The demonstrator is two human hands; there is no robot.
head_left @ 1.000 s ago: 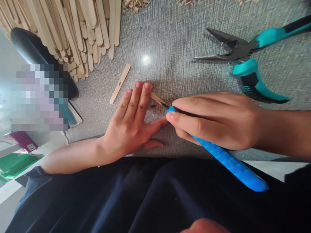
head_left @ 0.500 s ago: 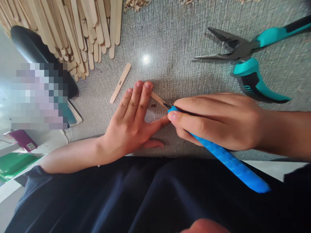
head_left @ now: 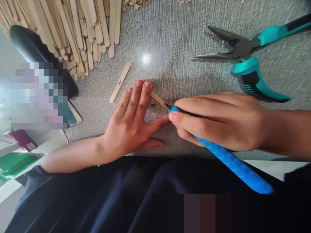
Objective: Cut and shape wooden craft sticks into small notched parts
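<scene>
My left hand (head_left: 132, 121) lies flat on the table with its fingers stretched out, pressing down a wooden craft stick (head_left: 157, 97) that shows partly past the fingertips. My right hand (head_left: 213, 121) is wrapped round a craft knife with a blue handle (head_left: 233, 168). The knife's dark tip (head_left: 167, 105) touches the stick, where a small cut mark shows. My right hand hides the stick's far end. Beyond my left fingers lies a second craft stick (head_left: 123, 74) with a small slot through its middle.
Many craft sticks (head_left: 73, 29) are heaped at the upper left, beside a dark rounded object (head_left: 36, 48). Teal-handled long-nose pliers (head_left: 245, 48) lie with jaws apart at the upper right. Wood shavings (head_left: 137, 4) sit at the far edge. A purple box (head_left: 23, 139) is at the left.
The knife handle's rear end has swung slightly to the right, with its tip still at the stick. My left hand, pliers and sticks look unmoved.
</scene>
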